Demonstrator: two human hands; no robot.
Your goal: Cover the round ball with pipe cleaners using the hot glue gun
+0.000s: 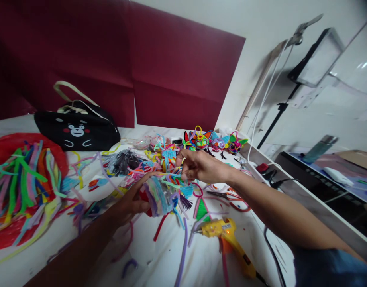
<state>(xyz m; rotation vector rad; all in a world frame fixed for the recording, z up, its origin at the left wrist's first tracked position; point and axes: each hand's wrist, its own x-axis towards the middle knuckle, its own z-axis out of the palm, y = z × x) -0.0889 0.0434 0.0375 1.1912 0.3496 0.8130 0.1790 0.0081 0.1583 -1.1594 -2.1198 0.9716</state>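
Note:
My left hand [131,199] is wrapped round a pastel striped piece [159,196] wound from fuzzy stems in lilac, pale green, blue and red. Close to its upper right side, my right hand [198,165] has its fingers curled in a pinch near some thin, light-coloured stem ends; what lies between the fingertips is too small to make out. Below the right hand lies a yellow glue gun [225,230] with its nozzle pointing left. A green triangle with a pink edge [201,209] rests just above it.
Bundled stems lie on a red sheet [59,153] at left. Behind are a black bag [78,129] and colourful finished figures [201,140]. Orange-handled scissors [238,199] lie right of centre. A raised edge [291,187] and a phone stand [279,113] are at right.

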